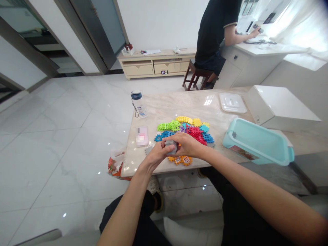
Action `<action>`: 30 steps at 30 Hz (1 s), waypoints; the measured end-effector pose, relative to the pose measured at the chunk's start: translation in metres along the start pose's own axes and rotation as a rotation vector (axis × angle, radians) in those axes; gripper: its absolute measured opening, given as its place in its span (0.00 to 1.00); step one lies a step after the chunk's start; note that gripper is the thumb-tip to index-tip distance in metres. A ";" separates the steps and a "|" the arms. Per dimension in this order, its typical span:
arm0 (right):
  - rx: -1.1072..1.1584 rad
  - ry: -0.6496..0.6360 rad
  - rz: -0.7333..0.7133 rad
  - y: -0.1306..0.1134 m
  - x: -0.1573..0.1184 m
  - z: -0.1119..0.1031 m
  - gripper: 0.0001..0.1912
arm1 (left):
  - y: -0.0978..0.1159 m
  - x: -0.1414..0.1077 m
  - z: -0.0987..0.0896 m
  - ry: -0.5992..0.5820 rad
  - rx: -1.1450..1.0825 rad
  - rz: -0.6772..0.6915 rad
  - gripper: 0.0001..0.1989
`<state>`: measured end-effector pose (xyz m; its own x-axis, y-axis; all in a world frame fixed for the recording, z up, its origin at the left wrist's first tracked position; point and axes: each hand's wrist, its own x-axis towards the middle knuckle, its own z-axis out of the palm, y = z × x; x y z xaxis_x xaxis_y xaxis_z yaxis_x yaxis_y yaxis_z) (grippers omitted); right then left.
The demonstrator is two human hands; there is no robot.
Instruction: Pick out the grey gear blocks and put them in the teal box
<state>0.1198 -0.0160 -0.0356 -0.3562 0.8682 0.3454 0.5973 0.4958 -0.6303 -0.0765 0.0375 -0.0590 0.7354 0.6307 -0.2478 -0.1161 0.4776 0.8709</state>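
Observation:
Both hands come together over the near edge of the table, around a stack of grey toy building pieces (171,146). My left hand (160,150) grips the stack from the left, thumb laid across its front. From the right, my right hand (188,144) curls its fingers over the other side. Just behind lie interlocking plastic pieces sorted by colour: green (167,126), yellow (185,119), blue (166,134) and red (196,134). Orange pieces (186,160) lie close below my hands. A flat grey piece (148,149) rests left of my left hand.
A lidded water bottle (139,104) and a pink card or box (142,136) stand on the table's left. On the right are a turquoise bin (256,141), a clear lid (232,103) and a white box (284,102). Another person (215,34) sits on a stool beyond.

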 end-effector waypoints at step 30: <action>-0.498 -0.075 0.173 -0.023 0.019 0.000 0.18 | 0.011 -0.004 0.012 0.481 0.568 0.362 0.16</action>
<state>0.0997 -0.0104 -0.0145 -0.2618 0.9435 0.2031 0.9143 0.3099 -0.2608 -0.0731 0.0334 -0.0433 0.3367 0.9404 0.0474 0.1590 -0.1064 0.9815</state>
